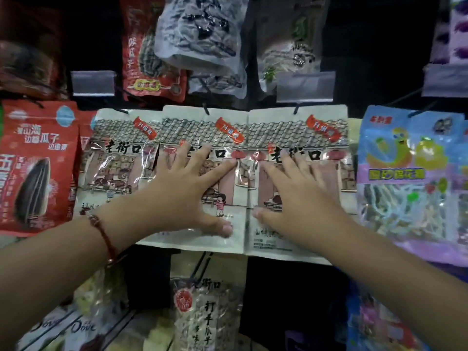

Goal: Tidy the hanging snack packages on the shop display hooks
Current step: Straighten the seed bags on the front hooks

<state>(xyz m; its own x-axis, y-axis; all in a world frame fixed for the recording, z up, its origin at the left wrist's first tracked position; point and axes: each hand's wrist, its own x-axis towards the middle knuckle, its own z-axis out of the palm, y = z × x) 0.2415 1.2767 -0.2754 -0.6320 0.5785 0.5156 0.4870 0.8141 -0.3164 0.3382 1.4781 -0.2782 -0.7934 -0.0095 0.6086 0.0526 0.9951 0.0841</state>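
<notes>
Street-scene snack packs hang side by side on mid-row hooks, left hand (187, 188) flat on the middle pack (202, 127), right hand (298, 196) flat on the right pack (298, 127), both fingers spread, mid-smoothing; next probably squaring edges.

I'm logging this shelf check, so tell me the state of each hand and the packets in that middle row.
Left hand: open, flat on middle white packet.
Right hand: open, flat on right white packet.
Left white packet: hanging, untouched.
Red seed packet: hanging.
Blue packet: hanging.
</notes>
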